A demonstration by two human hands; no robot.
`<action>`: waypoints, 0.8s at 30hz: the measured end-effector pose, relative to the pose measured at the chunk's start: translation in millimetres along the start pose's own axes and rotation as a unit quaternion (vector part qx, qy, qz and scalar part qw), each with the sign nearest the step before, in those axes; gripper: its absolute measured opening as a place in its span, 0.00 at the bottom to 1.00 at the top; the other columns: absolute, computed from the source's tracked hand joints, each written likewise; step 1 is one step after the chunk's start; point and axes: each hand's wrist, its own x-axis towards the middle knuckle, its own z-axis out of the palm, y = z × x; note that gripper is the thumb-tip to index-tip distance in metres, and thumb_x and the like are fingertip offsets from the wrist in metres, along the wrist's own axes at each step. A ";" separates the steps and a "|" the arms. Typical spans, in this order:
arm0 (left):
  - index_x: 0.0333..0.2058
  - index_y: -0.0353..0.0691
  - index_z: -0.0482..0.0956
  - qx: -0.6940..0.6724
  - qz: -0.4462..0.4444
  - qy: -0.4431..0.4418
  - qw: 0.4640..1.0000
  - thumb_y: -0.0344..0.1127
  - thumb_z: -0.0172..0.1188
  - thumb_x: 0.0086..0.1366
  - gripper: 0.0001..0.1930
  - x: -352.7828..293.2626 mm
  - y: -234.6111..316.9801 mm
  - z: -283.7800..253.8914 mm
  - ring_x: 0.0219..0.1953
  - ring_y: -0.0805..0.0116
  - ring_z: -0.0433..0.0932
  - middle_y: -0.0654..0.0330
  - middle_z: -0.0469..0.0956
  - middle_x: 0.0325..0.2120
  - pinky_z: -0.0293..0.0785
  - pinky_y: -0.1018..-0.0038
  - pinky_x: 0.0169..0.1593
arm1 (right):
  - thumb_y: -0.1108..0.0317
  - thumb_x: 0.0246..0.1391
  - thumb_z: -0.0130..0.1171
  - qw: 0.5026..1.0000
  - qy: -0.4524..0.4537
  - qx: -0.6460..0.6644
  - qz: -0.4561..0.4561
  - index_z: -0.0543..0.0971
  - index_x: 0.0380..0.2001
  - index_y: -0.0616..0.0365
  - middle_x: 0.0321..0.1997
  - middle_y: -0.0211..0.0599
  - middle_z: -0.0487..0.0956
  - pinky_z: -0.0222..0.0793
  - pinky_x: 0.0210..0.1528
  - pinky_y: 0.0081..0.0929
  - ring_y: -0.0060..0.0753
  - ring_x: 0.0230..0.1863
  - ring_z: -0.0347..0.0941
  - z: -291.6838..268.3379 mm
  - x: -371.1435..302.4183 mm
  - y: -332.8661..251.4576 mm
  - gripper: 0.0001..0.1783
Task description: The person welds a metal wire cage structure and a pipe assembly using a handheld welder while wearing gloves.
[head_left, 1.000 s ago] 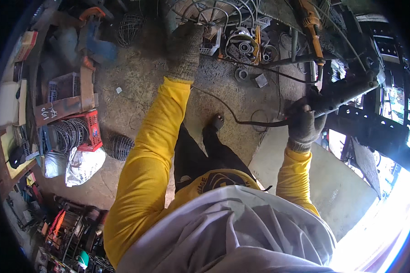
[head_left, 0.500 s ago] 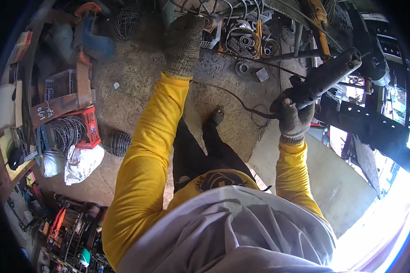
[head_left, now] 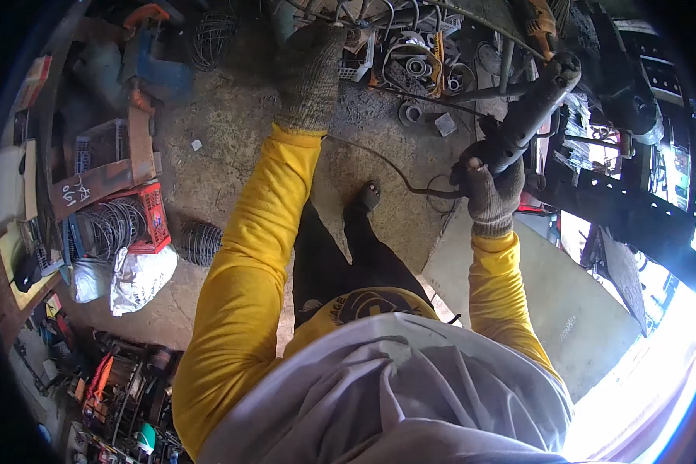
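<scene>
My right hand [head_left: 496,189], in a worn knit glove, is closed round the lower end of a dark grey cylindrical metal piece [head_left: 530,112]. It slants up and to the right, with a rounded, holed far end; its exact kind I cannot tell. A thin dark cord [head_left: 398,176] runs left from beside that hand, across the floor. My left hand [head_left: 309,81], gloved too, reaches far forward to the bent metal rods [head_left: 375,14] at the top. Its fingers are lost in shadow, so whether it grips a rod is unclear.
A crate of metal rings and parts [head_left: 417,66] stands ahead, near an orange power tool [head_left: 541,27]. On the left are a red crate [head_left: 155,220], wire coils [head_left: 116,224] and a white sack [head_left: 141,278]. A pale sheet [head_left: 533,294] lies at right, below a black perforated beam [head_left: 619,209].
My right hand has shifted slightly left, and the cylindrical piece has swung with it, its far end moving left and up. The left hand stays in place.
</scene>
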 end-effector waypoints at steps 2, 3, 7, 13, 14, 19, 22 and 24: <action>0.46 0.43 0.79 0.177 0.133 0.014 0.975 0.29 0.58 0.59 0.15 -0.1 -7.3 -3.9 0.45 0.61 0.79 0.57 0.79 0.41 0.76 0.70 0.47 | 0.66 0.54 0.62 1.000 -0.004 0.013 0.007 0.66 0.58 0.67 0.31 0.35 0.77 0.71 0.27 0.19 0.24 0.26 0.75 2.5 1.4 -1.7 0.30; 0.47 0.43 0.79 0.227 0.176 0.020 0.958 0.28 0.58 0.59 0.16 -0.3 -11.2 -4.3 0.46 0.61 0.78 0.57 0.79 0.42 0.76 0.69 0.48 | 0.67 0.54 0.61 1.000 -0.004 0.010 0.010 0.66 0.58 0.66 0.31 0.35 0.77 0.71 0.27 0.19 0.24 0.26 0.75 2.2 1.3 -1.5 0.30; 0.50 0.39 0.76 0.248 0.168 0.000 0.954 0.28 0.57 0.61 0.18 -2.1 -14.7 -1.9 0.47 0.63 0.78 0.56 0.79 0.44 0.76 0.71 0.49 | 0.68 0.54 0.60 1.000 -0.001 -0.008 0.004 0.67 0.59 0.66 0.31 0.35 0.77 0.71 0.28 0.19 0.24 0.26 0.75 0.4 1.2 0.8 0.30; 0.48 0.34 0.78 -0.198 -0.168 -0.012 0.966 0.31 0.60 0.64 0.14 0.7 -13.5 7.2 0.40 0.71 0.80 0.58 0.82 0.41 0.75 0.80 0.45 | 0.68 0.54 0.60 1.000 -0.005 -0.008 -0.004 0.68 0.58 0.66 0.31 0.35 0.77 0.71 0.28 0.19 0.23 0.26 0.75 0.4 2.6 2.1 0.29; 0.47 0.34 0.78 -0.192 -0.173 -0.004 0.966 0.31 0.60 0.64 0.14 0.3 -12.0 7.1 0.40 0.71 0.80 0.59 0.82 0.40 0.74 0.80 0.45 | 0.68 0.54 0.60 1.000 -0.009 -0.006 -0.006 0.68 0.58 0.66 0.31 0.35 0.77 0.71 0.28 0.19 0.23 0.26 0.75 0.0 2.6 2.6 0.29; 0.46 0.34 0.79 -0.180 -0.067 0.035 0.981 0.33 0.62 0.64 0.14 -1.3 1.4 5.8 0.39 0.72 0.81 0.59 0.83 0.38 0.75 0.79 0.45 | 0.68 0.54 0.60 1.000 0.006 0.003 0.010 0.68 0.58 0.66 0.31 0.35 0.77 0.70 0.26 0.18 0.24 0.26 0.75 0.8 0.5 1.5 0.28; 0.46 0.35 0.79 0.028 0.061 0.008 0.998 0.34 0.60 0.65 0.13 1.5 -4.7 3.0 0.39 0.72 0.81 0.59 0.83 0.38 0.75 0.78 0.46 | 0.68 0.54 0.60 1.000 0.010 0.007 0.005 0.67 0.58 0.66 0.30 0.34 0.78 0.70 0.26 0.18 0.24 0.25 0.76 -0.1 -0.4 4.9 0.29; 0.46 0.37 0.80 0.065 0.057 -0.016 0.996 0.35 0.58 0.66 0.12 1.8 -26.0 6.1 0.40 0.70 0.81 0.58 0.83 0.39 0.75 0.76 0.46 | 0.68 0.54 0.60 1.000 0.009 0.009 0.006 0.67 0.58 0.66 0.30 0.34 0.78 0.70 0.26 0.18 0.24 0.26 0.76 1.4 -0.3 4.3 0.29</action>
